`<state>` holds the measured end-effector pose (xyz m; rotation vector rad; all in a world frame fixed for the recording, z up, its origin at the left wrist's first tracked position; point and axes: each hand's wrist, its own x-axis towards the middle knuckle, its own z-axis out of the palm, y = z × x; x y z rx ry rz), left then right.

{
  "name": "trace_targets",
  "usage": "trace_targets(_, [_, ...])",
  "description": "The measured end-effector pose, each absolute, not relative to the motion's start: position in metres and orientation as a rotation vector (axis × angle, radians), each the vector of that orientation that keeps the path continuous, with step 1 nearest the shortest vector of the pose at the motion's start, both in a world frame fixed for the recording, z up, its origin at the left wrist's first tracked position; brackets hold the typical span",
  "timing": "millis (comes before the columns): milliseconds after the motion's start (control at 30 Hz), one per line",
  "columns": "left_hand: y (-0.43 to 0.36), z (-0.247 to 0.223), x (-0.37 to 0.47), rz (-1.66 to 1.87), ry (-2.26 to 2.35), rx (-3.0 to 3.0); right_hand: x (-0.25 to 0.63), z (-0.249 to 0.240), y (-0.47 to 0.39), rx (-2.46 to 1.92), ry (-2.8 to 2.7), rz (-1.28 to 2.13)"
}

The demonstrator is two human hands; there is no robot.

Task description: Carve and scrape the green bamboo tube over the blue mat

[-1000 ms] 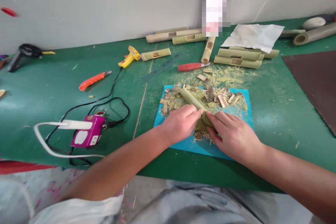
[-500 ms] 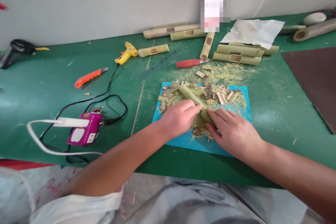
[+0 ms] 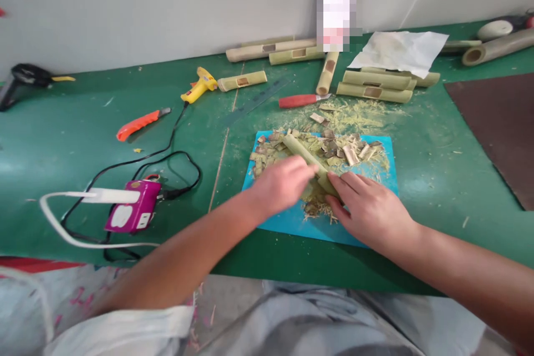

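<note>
Clock laid flat on the counter (image 3: pixel 425 172), centred on the bamboo tube (image 3: pixel 305 153); wall at 12, worker at 6.

Tube: over the blue mat (image 3: pixel 287 226), slanting from between 10 and 11 down to between 4 and 5. Chips (image 3: pixel 265 156) and shavings strewn from 9 round past 12 to 2.

Right hand (image 3: pixel 371 206), at 4: fingers closed round the tube's near end, thumb on the near side. Left hand (image 3: pixel 283 183), at 8: fingers curled in tight against the tube's side, blurred; cannot tell whether a tool sits inside them.

Red-handled knife (image 3: pixel 298 101) lies near 12, orange cutter (image 3: pixel 137 125) between 9 and 10; both apart from the hands.

My judgement on the work: the right grip should pin the tube so it cannot roll. Left strokes best kept short and light, aimed clear of the right thumb, which sits very near. Loose chips beneath may let the tube rock; sweeping them aside would steady it.
</note>
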<state>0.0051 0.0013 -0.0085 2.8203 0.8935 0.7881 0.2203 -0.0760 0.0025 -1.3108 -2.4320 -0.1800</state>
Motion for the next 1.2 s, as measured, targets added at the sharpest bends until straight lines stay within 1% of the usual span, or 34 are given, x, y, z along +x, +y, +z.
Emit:
trace_targets(67, [0.0023,-0.0082,0.0044,0.902,1.057,2.801,0.2203,0.0023,-0.0758,-1.313,-2.423,-0.176])
trace_targets(100, [0.0028,-0.0083,0.0041,0.874,1.076,2.808,0.2202,0.0023,-0.0757,-1.308,-2.421,-0.177])
trace_targets(200, [0.004,-0.0095,0.0034,0.793,0.961,2.812,0.2195,0.0026,-0.0754,-1.291,-2.426,-0.195])
trace_targets(333, [0.0035,-0.011,0.0036,0.933,1.038,2.794,0.2186,0.0026,-0.0755,-1.307,-2.432,-0.216])
trace_targets(433, [0.0015,-0.0108,0.005,0.807,0.897,2.813,0.2187,0.0019,-0.0759,-1.307,-2.443,-0.214])
trace_targets(567, [0.001,-0.0094,0.0061,0.92,1.034,2.798,0.2193,0.0019,-0.0765,-1.307,-2.447,-0.222])
trace_targets(667, [0.0013,-0.0084,0.0061,0.753,0.914,2.789,0.219,0.0033,-0.0772,-1.299,-2.458,-0.226])
trace_targets(800, [0.0008,-0.0077,0.0046,0.877,1.079,2.746,0.218,0.0058,-0.0782,-1.305,-2.446,-0.189])
trace_targets(900, [-0.0025,-0.0082,0.0046,0.733,0.942,2.746,0.2177,0.0062,-0.0784,-1.291,-2.442,-0.155])
trace_targets(933, [-0.0032,-0.0083,0.0047,0.746,0.909,2.736,0.2176,0.0061,-0.0783,-1.289,-2.435,-0.16])
trace_targets(1033, [-0.0035,-0.0082,0.0049,0.923,1.046,2.739,0.2174,0.0055,-0.0784,-1.285,-2.422,-0.194])
trace_targets(1167, [-0.0041,-0.008,0.0058,0.774,0.893,2.795,0.2172,0.0056,-0.0796,-1.276,-2.433,-0.199])
trace_targets(1200, [-0.0041,-0.0082,0.0057,0.818,0.947,2.8,0.2173,0.0057,-0.0799,-1.28,-2.431,-0.194])
